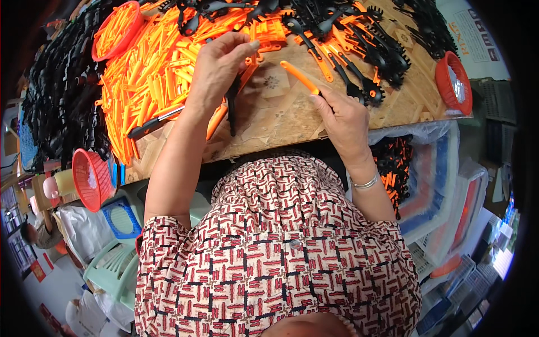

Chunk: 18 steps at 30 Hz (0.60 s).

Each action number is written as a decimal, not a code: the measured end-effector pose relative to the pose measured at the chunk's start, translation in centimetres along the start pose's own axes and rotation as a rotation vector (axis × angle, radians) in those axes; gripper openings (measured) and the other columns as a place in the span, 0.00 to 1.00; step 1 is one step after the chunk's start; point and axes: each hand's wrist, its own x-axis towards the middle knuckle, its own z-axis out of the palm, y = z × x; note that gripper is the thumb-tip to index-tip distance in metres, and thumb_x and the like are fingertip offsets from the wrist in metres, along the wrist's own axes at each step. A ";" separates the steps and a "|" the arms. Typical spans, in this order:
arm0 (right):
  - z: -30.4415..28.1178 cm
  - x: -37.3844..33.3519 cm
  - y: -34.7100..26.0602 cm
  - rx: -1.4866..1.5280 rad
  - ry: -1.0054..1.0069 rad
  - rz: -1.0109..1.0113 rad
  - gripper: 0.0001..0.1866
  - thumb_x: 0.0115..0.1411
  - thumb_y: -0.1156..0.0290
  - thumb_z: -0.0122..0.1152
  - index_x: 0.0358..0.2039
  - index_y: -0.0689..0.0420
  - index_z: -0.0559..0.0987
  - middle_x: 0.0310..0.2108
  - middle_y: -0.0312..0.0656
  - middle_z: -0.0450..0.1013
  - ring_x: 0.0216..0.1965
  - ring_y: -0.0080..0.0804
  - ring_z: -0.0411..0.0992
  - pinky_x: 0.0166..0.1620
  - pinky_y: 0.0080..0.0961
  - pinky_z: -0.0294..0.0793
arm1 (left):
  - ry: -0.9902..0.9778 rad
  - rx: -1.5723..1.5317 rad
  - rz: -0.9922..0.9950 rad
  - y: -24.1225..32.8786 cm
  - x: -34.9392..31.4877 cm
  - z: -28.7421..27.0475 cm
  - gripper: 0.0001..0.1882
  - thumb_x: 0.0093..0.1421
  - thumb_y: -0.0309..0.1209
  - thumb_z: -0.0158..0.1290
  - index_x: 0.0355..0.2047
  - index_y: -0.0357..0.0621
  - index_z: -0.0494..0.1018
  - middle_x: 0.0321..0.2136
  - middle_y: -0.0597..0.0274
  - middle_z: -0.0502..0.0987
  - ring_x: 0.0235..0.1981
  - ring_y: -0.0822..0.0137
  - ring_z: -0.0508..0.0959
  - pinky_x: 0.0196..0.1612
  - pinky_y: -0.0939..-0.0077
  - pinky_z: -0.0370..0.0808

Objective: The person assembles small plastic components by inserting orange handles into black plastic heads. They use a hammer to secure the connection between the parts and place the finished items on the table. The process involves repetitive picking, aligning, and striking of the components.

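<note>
An orange plastic handle (pixel 300 77) points up and to the left from my right hand (pixel 343 119), whose thumb and fingers are closed on its near end. My left hand (pixel 222 70) is raised over the table, thumb and fingertips pinched together. Whatever they may hold is too small or hidden to name. Below that hand, a black piece (pixel 232 106) and an orange handle (pixel 216 122) lie close together on the wooden table (pixel 275 121). A big heap of orange handles (pixel 143 92) spreads to the left. Black kitchen utensils with orange handles (pixel 387 59) are piled at the far right.
Black utensil parts (pixel 62 84) are heaped at the far left. Red baskets stand at the back (pixel 140 31), left front (pixel 90 182) and right edge (pixel 452 84). A black-handled tool with a metal shaft (pixel 149 128) lies against the orange heap. Stacked plastic crates (pixel 443 180) are at right.
</note>
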 end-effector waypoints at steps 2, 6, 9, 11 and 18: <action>0.5 0.2 0.3 0.051 0.014 0.007 0.13 0.63 0.64 0.69 0.44 0.57 0.84 0.29 0.45 0.80 0.26 0.43 0.78 0.32 0.35 0.72 | -0.051 -0.224 -0.003 -0.5 -0.4 -0.8 0.12 0.70 0.36 0.56 0.46 0.41 0.79 0.28 0.72 0.78 0.25 0.83 0.74 0.28 0.85 0.68; 0.4 0.9 0.1 -0.173 0.035 -0.090 0.15 0.64 0.64 0.68 0.47 0.58 0.83 0.27 0.43 0.79 0.26 0.40 0.77 0.31 0.33 0.71 | -0.004 -0.453 -0.122 -0.2 -1.8 -1.4 0.15 0.72 0.35 0.53 0.49 0.36 0.77 0.30 0.66 0.79 0.24 0.76 0.73 0.27 0.83 0.69; 0.1 1.4 -0.2 -0.344 -0.004 -0.137 0.16 0.64 0.65 0.67 0.50 0.56 0.81 0.25 0.41 0.78 0.25 0.37 0.76 0.32 0.32 0.69 | -0.055 -0.529 -0.109 -1.0 -2.0 -2.4 0.16 0.73 0.35 0.51 0.50 0.33 0.76 0.31 0.61 0.79 0.25 0.72 0.74 0.28 0.83 0.70; 0.5 1.8 0.2 -0.382 0.006 -0.155 0.16 0.64 0.65 0.67 0.50 0.56 0.81 0.25 0.40 0.77 0.26 0.36 0.75 0.32 0.32 0.68 | -0.040 -0.525 -0.096 -1.3 -2.5 -1.9 0.16 0.73 0.34 0.50 0.50 0.32 0.76 0.31 0.63 0.79 0.24 0.75 0.75 0.26 0.83 0.69; 1.9 3.5 0.8 -0.401 0.058 -0.159 0.18 0.64 0.67 0.67 0.54 0.55 0.81 0.33 0.44 0.81 0.33 0.36 0.79 0.37 0.32 0.73 | 0.045 -0.446 -0.041 -1.5 -3.1 -1.7 0.15 0.73 0.36 0.50 0.49 0.36 0.77 0.32 0.65 0.79 0.24 0.77 0.75 0.25 0.83 0.69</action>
